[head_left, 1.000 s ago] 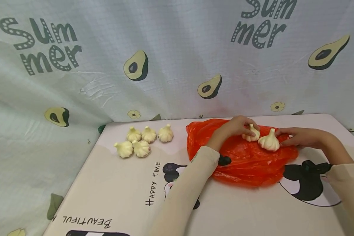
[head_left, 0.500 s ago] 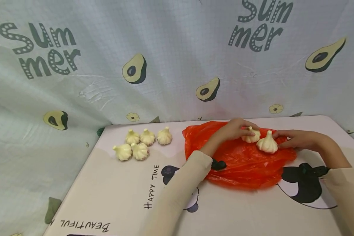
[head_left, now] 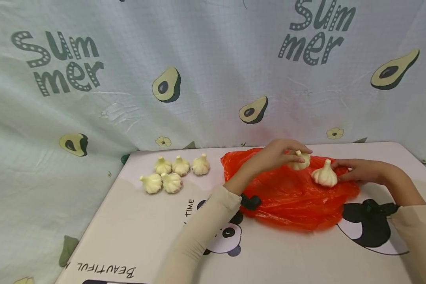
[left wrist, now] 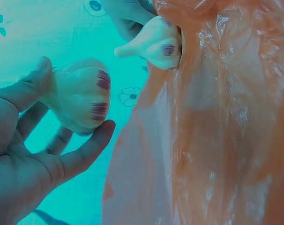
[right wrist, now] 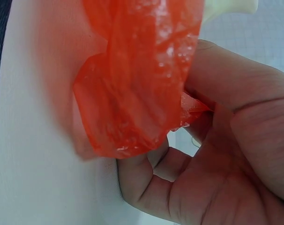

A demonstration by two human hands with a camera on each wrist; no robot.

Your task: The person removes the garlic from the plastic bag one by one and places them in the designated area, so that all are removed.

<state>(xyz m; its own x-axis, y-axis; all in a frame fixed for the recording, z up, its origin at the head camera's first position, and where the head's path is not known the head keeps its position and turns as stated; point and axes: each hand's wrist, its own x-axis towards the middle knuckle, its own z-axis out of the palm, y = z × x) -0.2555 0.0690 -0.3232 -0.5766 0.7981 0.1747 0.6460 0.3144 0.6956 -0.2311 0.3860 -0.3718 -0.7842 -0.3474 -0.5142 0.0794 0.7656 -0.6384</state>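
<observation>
In the head view my left hand [head_left: 275, 154] holds a garlic bulb [head_left: 301, 161] just above a crumpled red plastic bag [head_left: 294, 209]. The left wrist view shows that garlic bulb [left wrist: 78, 96] between thumb and fingertips, its base streaked purple. A second garlic bulb [head_left: 325, 176] sits upright on the bag's right part. Beside it is my right hand [head_left: 365, 170], its fingertips close to the bulb. In the right wrist view the red bag [right wrist: 137, 93] lies between the thumb and curled fingers of my right hand [right wrist: 217, 154]; folds partly hide the fingertips.
Several garlic bulbs [head_left: 172, 182] stand grouped in two rows at the table's far left. The table [head_left: 127, 225] wears a pale cover printed with pandas and lettering. A curtain [head_left: 206, 71] with avocado prints hangs along the back and left.
My left hand has lifted its garlic bulb slightly off the bag and drawn a little to the left, away from the other bulb. My right hand has stayed nearly in place.
</observation>
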